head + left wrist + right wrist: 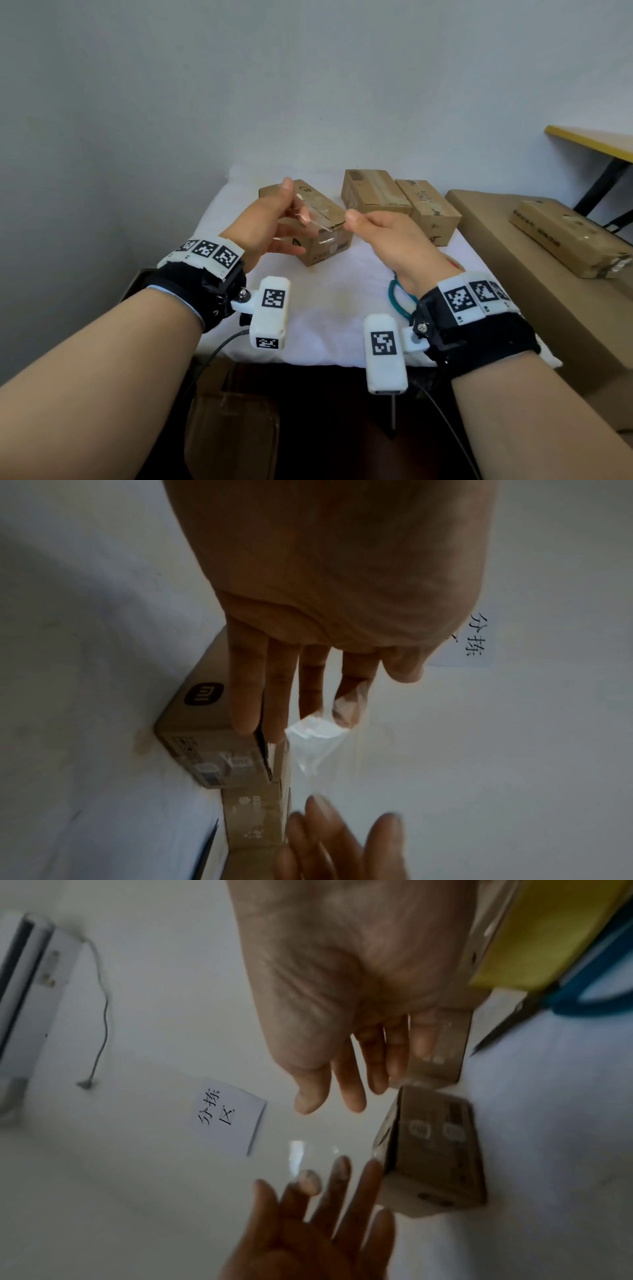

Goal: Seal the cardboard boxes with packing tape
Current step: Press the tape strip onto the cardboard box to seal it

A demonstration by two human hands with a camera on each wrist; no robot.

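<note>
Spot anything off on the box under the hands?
The near cardboard box has a top flap seam gaping open, clearest in the left wrist view. A clear tape strip held between left hand and right hand looks crumpled.

Both forearms extended forward, wrists banded. Left hand (270,222) raised, fingers mostly straight, thumb and forefinger apparently pinching; right hand (383,229) opposite, thumb and forefinger pinched.

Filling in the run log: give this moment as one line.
step: tape strip stretched over box | left hand: pinches strip | right hand: pinches strip | strip: not yet on box
</note>
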